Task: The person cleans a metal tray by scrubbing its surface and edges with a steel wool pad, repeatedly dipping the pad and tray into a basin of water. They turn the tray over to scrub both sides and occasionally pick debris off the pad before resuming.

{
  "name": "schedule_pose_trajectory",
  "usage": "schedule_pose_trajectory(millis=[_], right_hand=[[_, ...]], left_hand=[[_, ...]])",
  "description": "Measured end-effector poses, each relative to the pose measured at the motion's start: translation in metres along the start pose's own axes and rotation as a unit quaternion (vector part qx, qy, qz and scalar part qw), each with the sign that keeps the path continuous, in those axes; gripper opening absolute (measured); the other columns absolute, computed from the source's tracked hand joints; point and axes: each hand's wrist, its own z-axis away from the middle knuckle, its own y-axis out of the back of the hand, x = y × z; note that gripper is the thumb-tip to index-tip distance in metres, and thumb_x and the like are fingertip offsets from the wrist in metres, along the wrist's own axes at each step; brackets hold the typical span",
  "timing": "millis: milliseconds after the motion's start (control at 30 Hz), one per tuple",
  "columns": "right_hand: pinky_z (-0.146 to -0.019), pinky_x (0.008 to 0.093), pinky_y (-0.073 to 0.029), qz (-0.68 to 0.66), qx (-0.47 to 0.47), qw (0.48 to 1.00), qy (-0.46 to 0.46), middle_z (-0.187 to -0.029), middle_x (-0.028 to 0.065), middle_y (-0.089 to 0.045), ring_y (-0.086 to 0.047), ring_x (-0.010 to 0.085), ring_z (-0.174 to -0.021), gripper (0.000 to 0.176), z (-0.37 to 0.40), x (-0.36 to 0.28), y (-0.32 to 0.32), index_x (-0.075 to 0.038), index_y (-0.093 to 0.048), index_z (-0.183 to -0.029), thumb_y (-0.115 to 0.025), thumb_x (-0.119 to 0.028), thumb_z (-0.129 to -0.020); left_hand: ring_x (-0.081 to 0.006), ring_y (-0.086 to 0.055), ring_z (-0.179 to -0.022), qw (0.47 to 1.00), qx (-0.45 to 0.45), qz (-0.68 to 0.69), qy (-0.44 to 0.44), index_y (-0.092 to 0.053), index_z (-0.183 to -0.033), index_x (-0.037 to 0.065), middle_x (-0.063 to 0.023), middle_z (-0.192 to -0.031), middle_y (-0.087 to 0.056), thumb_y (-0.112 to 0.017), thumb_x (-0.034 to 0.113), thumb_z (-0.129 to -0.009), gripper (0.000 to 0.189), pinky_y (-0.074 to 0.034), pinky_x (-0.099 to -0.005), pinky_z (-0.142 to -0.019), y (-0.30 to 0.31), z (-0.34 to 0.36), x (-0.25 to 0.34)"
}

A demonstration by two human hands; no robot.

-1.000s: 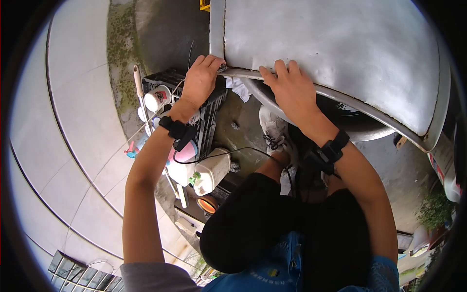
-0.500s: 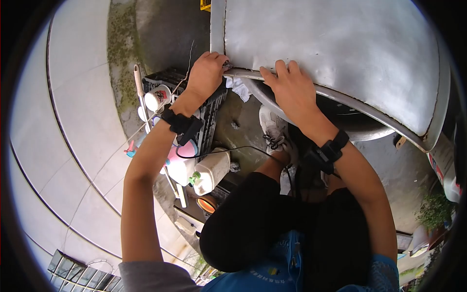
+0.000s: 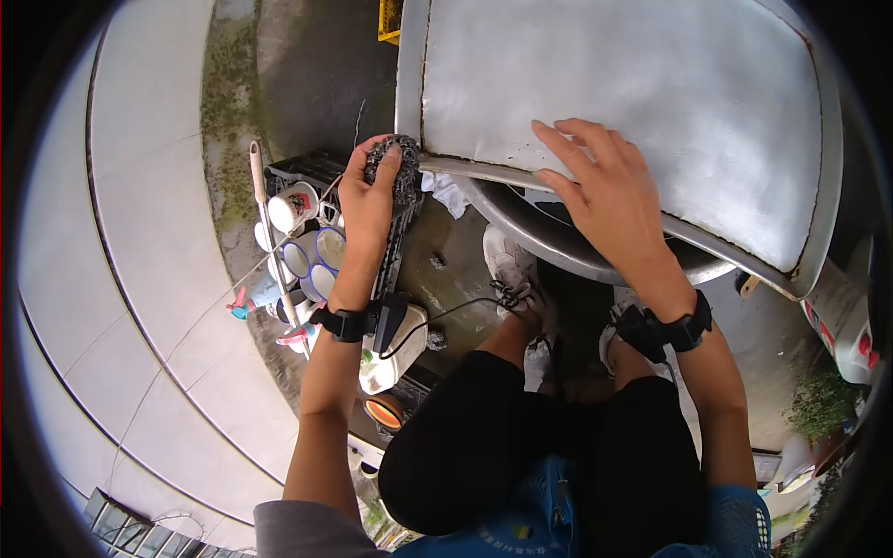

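Note:
My left hand [image 3: 370, 191] is closed round a dark grey steel wool scrubber [image 3: 406, 172], thumb on top, just off the panel's left corner. A large metal panel [image 3: 614, 74] with a raised rim and brownish seams fills the top of the view. Its near edge lies over a round metal basin [image 3: 595, 268], which it partly hides. My right hand [image 3: 609, 191] is open, fingers spread over the panel's near rim, with the thumb close to the edge. Nothing is in that hand.
At left, a black crate [image 3: 395, 242] stands by blue-rimmed cups [image 3: 299, 259], a white tub [image 3: 295, 206] and a long-handled tool [image 3: 258, 172]. A white jug [image 3: 395, 349] is nearer. White cloth [image 3: 448, 197] hangs by the basin. A yellow crate [image 3: 390, 20] stands behind.
My left hand has drawn back from the panel's corner and turned, showing the scrubber. My right hand has shifted right and its fingers have lifted from the rim. The panel sits slightly lower in view.

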Motion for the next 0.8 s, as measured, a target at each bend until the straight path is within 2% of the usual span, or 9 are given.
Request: schedule_pose_trajectory(millis=[33,100,133,233,300,333,533,567,800], right_hand=[[-0.076,0.0341,-0.046,0.012,0.029,0.999,-0.016,-0.108,0.0048,-0.057,-0.057,0.0224,-0.091,0.036,-0.002,0.012,0.027,-0.015,-0.061,-0.115,-0.067,-0.022,-0.080],[-0.086,0.0370,-0.044,0.093,0.117,0.984,-0.095,-0.115,0.0089,-0.057,-0.056,0.0272,-0.101,0.040,0.003,0.042,0.080,-0.015,-0.058,-0.121,-0.065,-0.017,-0.082],[-0.088,0.0379,-0.044,0.161,0.157,0.964,-0.143,-0.117,0.0109,-0.056,-0.055,0.0284,-0.104,0.039,0.009,0.061,0.104,-0.016,-0.058,-0.123,-0.065,-0.019,-0.084],[-0.096,0.0408,-0.040,0.397,0.160,0.864,-0.264,-0.129,0.0193,-0.048,-0.048,0.0343,-0.119,0.061,0.057,0.151,0.162,-0.007,-0.047,-0.132,-0.060,-0.045,-0.086],[-0.096,0.0405,-0.040,0.344,0.091,0.848,-0.393,-0.128,0.0222,-0.049,-0.049,0.0341,-0.118,0.069,0.079,0.183,0.184,0.000,-0.047,-0.129,-0.056,-0.052,-0.085],[-0.093,0.0367,-0.041,0.208,0.035,0.862,-0.460,-0.116,0.0217,-0.058,-0.056,0.0310,-0.109,0.067,0.076,0.180,0.192,0.004,-0.049,-0.125,-0.057,-0.049,-0.085],[-0.084,0.0285,-0.043,0.094,0.102,0.875,-0.464,-0.098,0.0126,-0.066,-0.059,0.0172,-0.090,0.051,0.094,0.222,0.193,0.006,-0.058,-0.115,-0.060,-0.037,-0.087],[-0.083,0.0272,-0.042,0.035,0.110,0.873,-0.474,-0.097,0.0108,-0.066,-0.057,0.0144,-0.088,0.048,0.093,0.222,0.196,0.006,-0.059,-0.112,-0.060,-0.036,-0.087],[-0.080,0.0254,-0.042,0.022,0.143,0.878,-0.457,-0.094,0.0072,-0.065,-0.055,0.0120,-0.086,0.045,0.089,0.206,0.193,0.007,-0.061,-0.111,-0.058,-0.033,-0.089]], left_hand=[[-0.0057,-0.055,-0.078,1.000,0.004,0.008,-0.001,-0.061,-0.107,0.002,-0.0004,-0.089,-0.063,-0.062,0.014,-0.088,0.022,-0.045,-0.0207,-0.070,0.003,-0.003,-0.007],[-0.0075,-0.058,-0.077,0.986,0.055,0.123,0.094,-0.061,-0.110,0.004,-0.0013,-0.092,-0.064,-0.061,0.014,-0.088,0.024,-0.047,-0.0222,-0.068,0.013,-0.008,-0.022],[-0.0131,-0.062,-0.083,0.973,0.046,0.181,0.135,-0.060,-0.112,0.004,-0.0045,-0.095,-0.066,-0.056,0.012,-0.089,0.025,-0.049,-0.0243,-0.072,0.010,-0.005,-0.013],[-0.0137,-0.061,-0.082,0.956,0.030,0.231,0.178,-0.060,-0.108,0.002,-0.0045,-0.094,-0.065,-0.057,0.016,-0.088,0.025,-0.048,-0.0260,-0.074,0.008,-0.013,-0.018],[-0.0144,-0.060,-0.081,0.951,0.018,0.235,0.201,-0.060,-0.105,0.001,-0.0047,-0.093,-0.064,-0.058,0.019,-0.087,0.026,-0.048,-0.0270,-0.074,0.011,-0.023,-0.035],[-0.0139,-0.061,-0.083,0.951,0.009,0.230,0.206,-0.060,-0.110,0.002,-0.0050,-0.095,-0.065,-0.059,0.016,-0.087,0.027,-0.048,-0.0260,-0.074,0.011,-0.026,-0.038],[-0.0131,-0.061,-0.084,0.962,0.002,0.188,0.199,-0.050,-0.126,-0.002,-0.0076,-0.100,-0.064,-0.060,0.012,-0.085,0.044,-0.047,-0.0240,-0.074,0.004,-0.021,-0.032],[-0.0131,-0.061,-0.084,0.961,0.003,0.192,0.196,-0.050,-0.126,-0.002,-0.0076,-0.100,-0.064,-0.060,0.012,-0.085,0.044,-0.047,-0.0240,-0.074,0.004,-0.022,-0.033],[-0.0149,-0.061,-0.082,0.962,0.027,0.145,0.231,-0.057,-0.117,-0.001,-0.0085,-0.097,-0.065,-0.056,0.010,-0.084,0.035,-0.047,-0.0249,-0.074,-0.001,-0.032,-0.029]])
